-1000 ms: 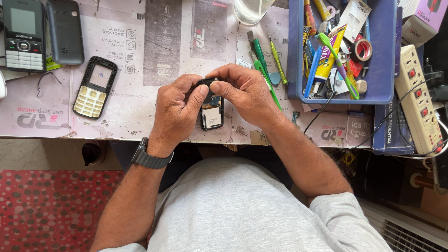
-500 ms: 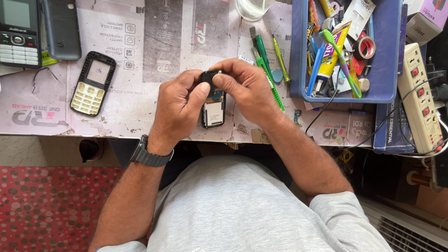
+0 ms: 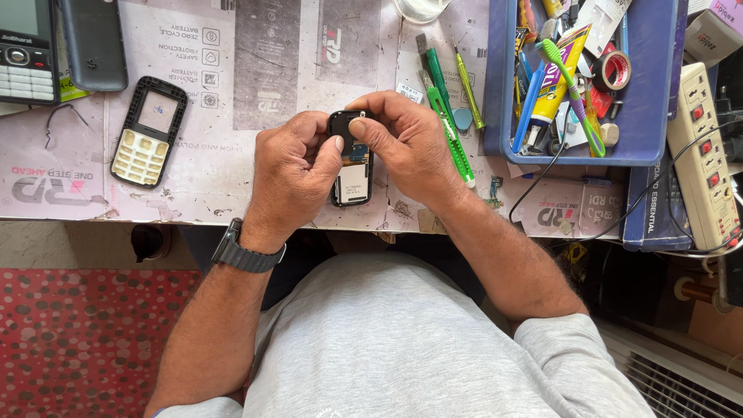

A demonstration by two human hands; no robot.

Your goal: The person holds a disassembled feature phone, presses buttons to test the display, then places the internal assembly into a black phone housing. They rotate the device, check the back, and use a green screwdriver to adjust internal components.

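In the blue tray (image 3: 654, 116), glue tube (image 3: 553, 77), tape roll (image 3: 611, 70).

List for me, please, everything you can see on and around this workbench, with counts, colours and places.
opened phone: 1, black, centre of bench, held in both hands
phone front cover: 1, black with pale keypad, left of hands
keypad phone: 1, black, top left corner
phone back cover: 1, dark grey, beside the keypad phone
cutter knife: 1, green, right of hands
tray: 1, blue, top right, full of tools
glue tube: 1, yellow, in tray
toothbrush: 1, green, in tray
tape roll: 1, red and white, in tray
power strip: 1, cream, far right
wristwatch: 1, dark, left wrist
left hand: 1, grips phone
right hand: 1, fingers on phone top
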